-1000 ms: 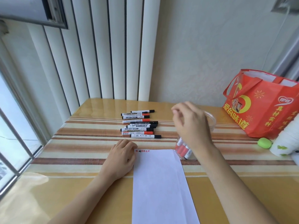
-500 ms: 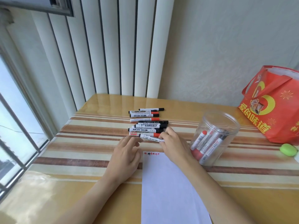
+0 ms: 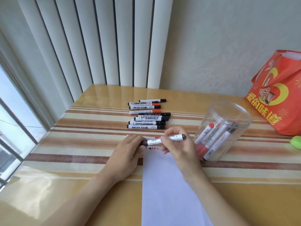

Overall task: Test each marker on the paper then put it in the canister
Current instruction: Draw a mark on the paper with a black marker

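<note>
Black-capped and white-barrelled, 1 marker (image 3: 164, 139) has left the row and is now held level just above the far end of the paper (image 3: 169, 190), where half a second ago the right hand was only reaching into the nearest pens. The right hand (image 3: 177, 149) pinches the barrel between thumb and curled fingers, a closed grip on the pen. The left hand (image 3: 128, 154), which lay flat beside the sheet before, has curled its fingers round the black cap end, so its grip is closed on the same marker too. I judge this to be the uncapping step: the cap looks seated, and pulling the hands apart would free the tip for a test stroke.

Small red and dark test marks (image 3: 152, 148) sit at the far edge of the paper, directly under the held pen. The clear canister (image 3: 223, 129) stands on the bench (image 3: 81, 160) just to the right of the paper, lidless, with several red and black markers leaning inside it. Earlier the right hand was over that canister, so 1 pen seems to have just gone in. About 8 untested markers (image 3: 147, 117) lie in a row toward the far edge of the bench, so much of the task remains.
</note>
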Tool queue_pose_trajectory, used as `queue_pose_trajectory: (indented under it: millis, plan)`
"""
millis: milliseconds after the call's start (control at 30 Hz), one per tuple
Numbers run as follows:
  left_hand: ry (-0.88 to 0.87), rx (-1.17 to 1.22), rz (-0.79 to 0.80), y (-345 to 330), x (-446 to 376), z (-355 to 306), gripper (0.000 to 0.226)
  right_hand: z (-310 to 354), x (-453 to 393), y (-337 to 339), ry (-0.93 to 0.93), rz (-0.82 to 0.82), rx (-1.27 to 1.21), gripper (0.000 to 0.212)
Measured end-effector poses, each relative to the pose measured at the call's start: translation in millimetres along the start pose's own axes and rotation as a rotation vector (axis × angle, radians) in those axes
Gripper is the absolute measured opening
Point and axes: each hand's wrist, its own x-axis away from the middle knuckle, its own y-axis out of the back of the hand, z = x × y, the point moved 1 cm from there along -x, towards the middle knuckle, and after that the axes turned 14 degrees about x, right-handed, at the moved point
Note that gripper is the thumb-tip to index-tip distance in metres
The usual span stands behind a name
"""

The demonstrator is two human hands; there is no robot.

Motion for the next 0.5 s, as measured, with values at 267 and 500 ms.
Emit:
queue_pose_trajectory:
  millis: [267, 500]
  plan:
    - [0.028, 0.031, 0.096, 2.3, 0.7, -9.7, 0.02, 3.8, 5.5, 29.0, 0.298, 0.141, 0.872, 0.017]
    - [-0.05, 0.069, 0.157, -1.5, -0.1, -16.9, 0.024, -11.7, 15.7, -4.2, 0.547, 0.119, 1.275, 0.031]
